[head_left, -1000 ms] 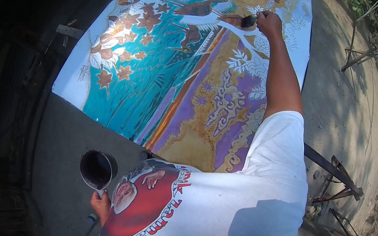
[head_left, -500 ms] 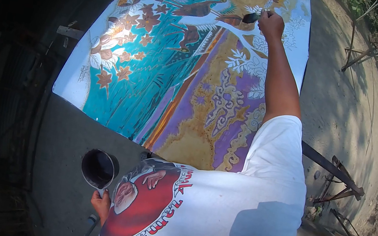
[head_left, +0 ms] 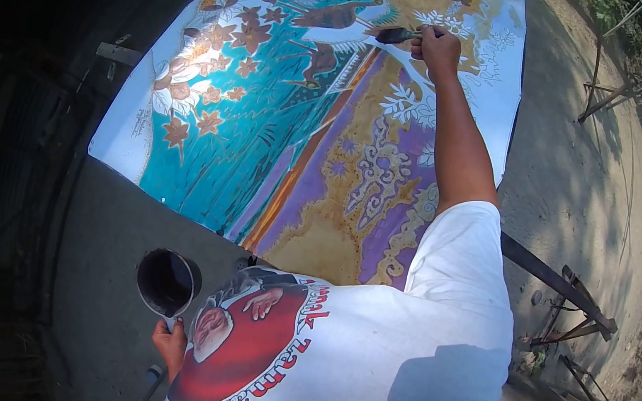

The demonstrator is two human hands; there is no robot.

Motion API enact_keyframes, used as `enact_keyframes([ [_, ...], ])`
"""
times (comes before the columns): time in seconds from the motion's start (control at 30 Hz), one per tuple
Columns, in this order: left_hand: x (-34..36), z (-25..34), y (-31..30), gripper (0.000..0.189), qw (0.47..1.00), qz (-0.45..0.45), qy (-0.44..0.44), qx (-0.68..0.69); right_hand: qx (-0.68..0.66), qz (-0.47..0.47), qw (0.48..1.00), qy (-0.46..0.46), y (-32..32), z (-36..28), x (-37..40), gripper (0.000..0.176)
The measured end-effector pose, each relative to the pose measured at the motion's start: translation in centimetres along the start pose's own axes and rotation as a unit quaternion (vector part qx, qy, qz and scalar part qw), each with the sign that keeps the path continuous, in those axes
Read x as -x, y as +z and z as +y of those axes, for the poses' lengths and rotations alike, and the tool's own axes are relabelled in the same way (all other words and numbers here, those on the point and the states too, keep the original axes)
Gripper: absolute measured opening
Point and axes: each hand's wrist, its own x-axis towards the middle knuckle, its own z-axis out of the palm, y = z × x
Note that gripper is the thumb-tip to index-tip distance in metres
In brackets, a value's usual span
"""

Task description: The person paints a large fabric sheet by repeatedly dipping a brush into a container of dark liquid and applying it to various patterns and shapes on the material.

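A large patterned cloth (head_left: 218,159) in teal, purple, brown and white spreads out in front of me. My right hand (head_left: 437,48) is closed on the handle of a dark brush (head_left: 397,36), whose head points left over the brown bird shapes in the upper part of the cloth. At the lower left, my left hand (head_left: 170,343) grips the handle of a round pot (head_left: 167,281); its inside looks dark, and the contents are hard to make out. The pot is held below the cloth's lower edge.
A dark beam (head_left: 552,279) sticks out from under the cloth's right side to a wooden stand (head_left: 574,325). More poles (head_left: 628,90) stand at the upper right. A pale bar end (head_left: 119,53) lies beside the cloth's left edge.
My right hand has moved left with the brush, from the brown area near the white leaves toward the bird shapes. My left hand and the pot have barely shifted.
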Motion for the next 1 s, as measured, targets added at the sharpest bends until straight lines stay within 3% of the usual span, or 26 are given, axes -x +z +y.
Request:
enact_keyframes([
  [0.17,-0.1,0.3,-0.2,0.019,1.000,-0.009,-0.019,-0.011,0.090,0.072,0.992,-0.054,2.6,1.4,0.5,0.030],
  [0.43,0.4,0.1,0.1,0.021,0.999,0.000,0.019,-0.032,0.126,0.052,0.990,-0.047,3.8,2.4,0.4,0.033],
  [0.63,0.1,1.0,0.3,0.020,0.999,-0.018,-0.023,-0.017,0.153,0.115,0.978,-0.084,3.9,2.8,-0.6,0.036],
  [0.83,-0.4,1.0,0.5,0.021,1.000,-0.013,-0.011,-0.013,0.128,0.043,0.991,-0.012,5.1,2.7,0.2,0.037],
  [1.0,0.0,0.1,0.4,0.020,1.000,-0.011,0.003,-0.019,0.286,0.120,0.943,-0.118,3.2,1.1,-0.9,0.041],
])
